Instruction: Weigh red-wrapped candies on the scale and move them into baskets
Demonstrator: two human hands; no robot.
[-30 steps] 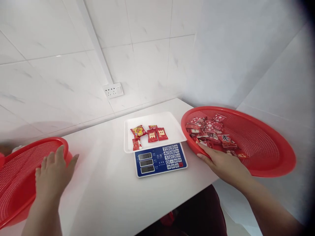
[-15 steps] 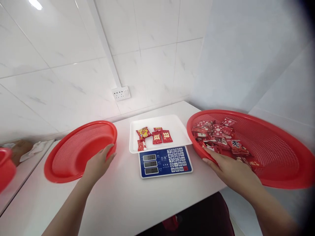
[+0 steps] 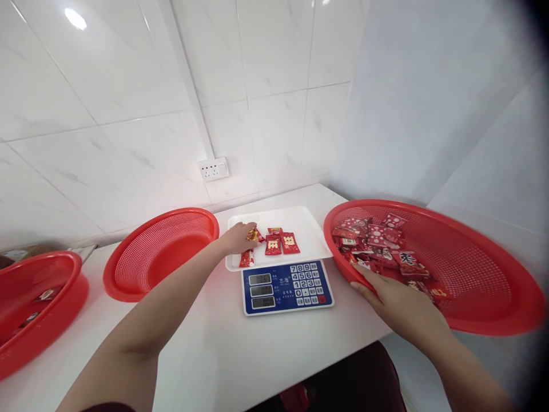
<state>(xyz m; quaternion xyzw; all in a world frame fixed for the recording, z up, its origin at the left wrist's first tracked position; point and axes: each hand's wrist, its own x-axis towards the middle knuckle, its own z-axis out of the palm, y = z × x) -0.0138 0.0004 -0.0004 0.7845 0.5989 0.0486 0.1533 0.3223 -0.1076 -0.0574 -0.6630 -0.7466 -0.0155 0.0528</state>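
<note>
My left hand (image 3: pixel 238 238) reaches over the left side of the white tray (image 3: pixel 306 220), its fingers closed on a red-and-yellow snack packet (image 3: pixel 254 233). Beside it on the tray lie several red snack packets (image 3: pixel 290 242); a smaller red-and-white one (image 3: pixel 246 258) sits below the hand. The tray rests on a blue-and-white digital scale (image 3: pixel 283 290) with lit number displays. My right hand (image 3: pixel 397 300) grips the near left rim of a big red basket (image 3: pixel 489 286), thumb outside. Inside that basket is a heap of red snack packets (image 3: pixel 381 240).
A second red basket (image 3: pixel 150 269) stands left of the tray, with no packets visible in it. At the far left edge another red basket (image 3: pixel 47 337) holds a few packets. A wall socket (image 3: pixel 214 169) is above the table's back edge.
My left hand has left the rim of the left basket and moved right to the tray, taking hold of the red-and-yellow packet. The far-left basket shows more. My right hand stays on its rim.
</note>
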